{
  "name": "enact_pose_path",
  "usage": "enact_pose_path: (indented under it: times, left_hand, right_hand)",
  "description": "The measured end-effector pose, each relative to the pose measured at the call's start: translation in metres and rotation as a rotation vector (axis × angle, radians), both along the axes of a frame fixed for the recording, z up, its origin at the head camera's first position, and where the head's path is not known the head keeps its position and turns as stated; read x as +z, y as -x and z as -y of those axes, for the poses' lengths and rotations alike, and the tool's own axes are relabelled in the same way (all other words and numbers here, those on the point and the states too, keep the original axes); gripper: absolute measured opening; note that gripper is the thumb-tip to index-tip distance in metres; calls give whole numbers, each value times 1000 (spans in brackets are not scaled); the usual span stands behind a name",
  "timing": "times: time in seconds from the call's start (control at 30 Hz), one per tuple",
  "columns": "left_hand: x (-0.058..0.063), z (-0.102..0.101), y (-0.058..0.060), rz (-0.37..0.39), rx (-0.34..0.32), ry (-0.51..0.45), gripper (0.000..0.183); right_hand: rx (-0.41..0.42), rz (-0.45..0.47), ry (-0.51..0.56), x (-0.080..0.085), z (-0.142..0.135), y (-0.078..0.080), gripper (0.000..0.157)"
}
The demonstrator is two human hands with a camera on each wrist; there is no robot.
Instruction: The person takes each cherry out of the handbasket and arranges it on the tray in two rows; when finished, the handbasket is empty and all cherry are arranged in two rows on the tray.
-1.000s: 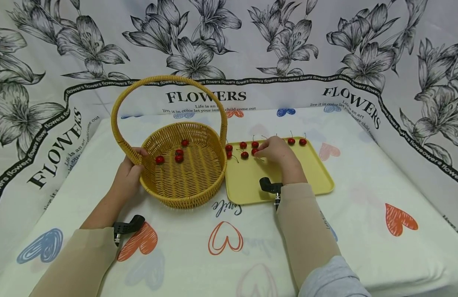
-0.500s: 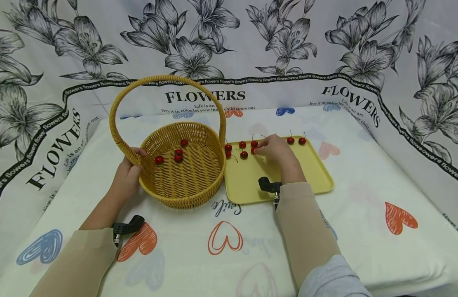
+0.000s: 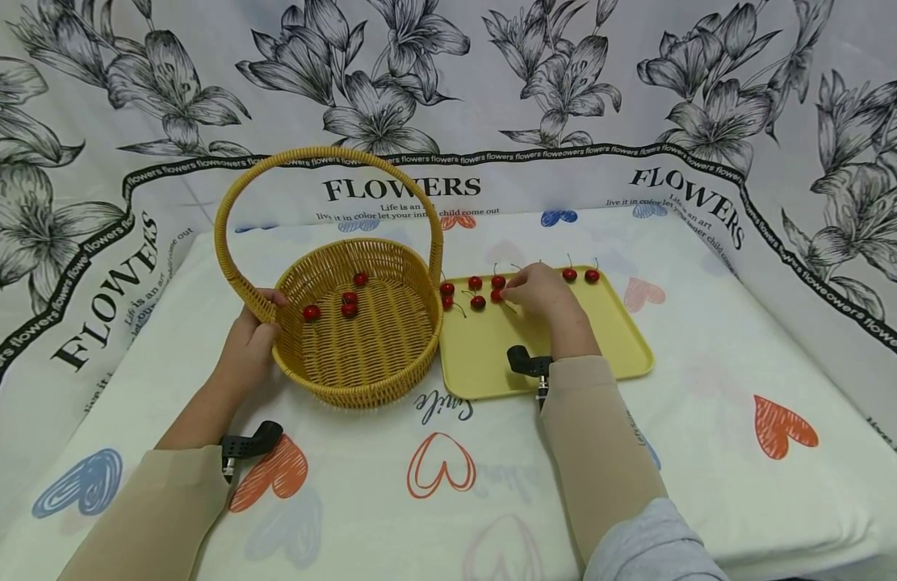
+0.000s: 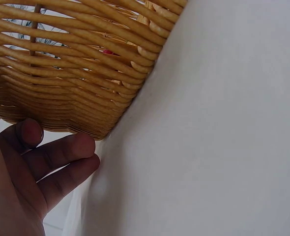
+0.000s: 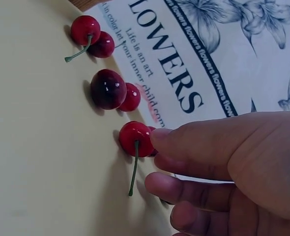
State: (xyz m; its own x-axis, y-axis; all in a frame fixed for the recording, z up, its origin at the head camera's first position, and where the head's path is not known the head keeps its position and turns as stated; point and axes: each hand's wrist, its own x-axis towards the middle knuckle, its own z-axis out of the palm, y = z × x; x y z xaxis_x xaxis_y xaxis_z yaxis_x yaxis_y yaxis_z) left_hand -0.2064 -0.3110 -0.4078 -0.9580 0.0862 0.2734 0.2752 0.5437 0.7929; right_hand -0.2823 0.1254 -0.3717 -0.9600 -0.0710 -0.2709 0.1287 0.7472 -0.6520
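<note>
My left hand (image 3: 248, 347) grips the yellow wicker basket (image 3: 364, 395) at its left side, by the foot of the handle. Several red cherries (image 3: 312, 312) lie inside. From below, the woven wall (image 4: 81, 73) shows with loosely bent left fingers (image 4: 61, 155) against and beneath it. Over the yellow tray (image 3: 484, 371), my right hand (image 3: 546, 298) reaches down to a cherry (image 5: 135, 139) with a green stem. Its thumb tip touches that cherry's side, and the other fingers are slightly bent. The cherry rests on the tray; others behind the hand are hidden.
More cherries (image 3: 478, 303) stand in rows along the tray's far edge. The tray sits directly right of the basket. A white cloth (image 3: 710, 452) with printed hearts covers the table, and a flower-printed curtain (image 3: 564, 97) rises behind.
Both hands stay almost still. The cherry at the right fingertips shows slightly more than half a second ago. The basket has not moved, and the view shifted a little.
</note>
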Motion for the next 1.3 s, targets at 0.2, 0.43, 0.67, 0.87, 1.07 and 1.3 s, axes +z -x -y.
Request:
enact_pose_path:
  times: [0.2, 0.43, 0.67, 0.87, 1.07, 1.3]
  left_hand:
    - [2, -1, 0, 12, 10, 7, 38]
    - [3, -1, 0, 23, 12, 6, 37]
    - [2, -1, -1, 10, 12, 3, 37]
    - [2, -1, -1, -2, 5, 2, 38]
    - [3, -1, -1, -8, 1, -3, 37]
    - [0, -1, 0, -25, -5, -1, 36]
  right_hand:
    - [2, -54, 15, 9, -3, -2, 35]
    - [27, -172, 45, 32, -1, -8, 38]
    - [52, -231, 148, 54, 11, -20, 36]
    - [135, -284, 197, 76, 32, -37, 31]
    - [260, -278, 258, 85, 62, -51, 24]
    - [408, -259, 266, 67, 102, -59, 20]
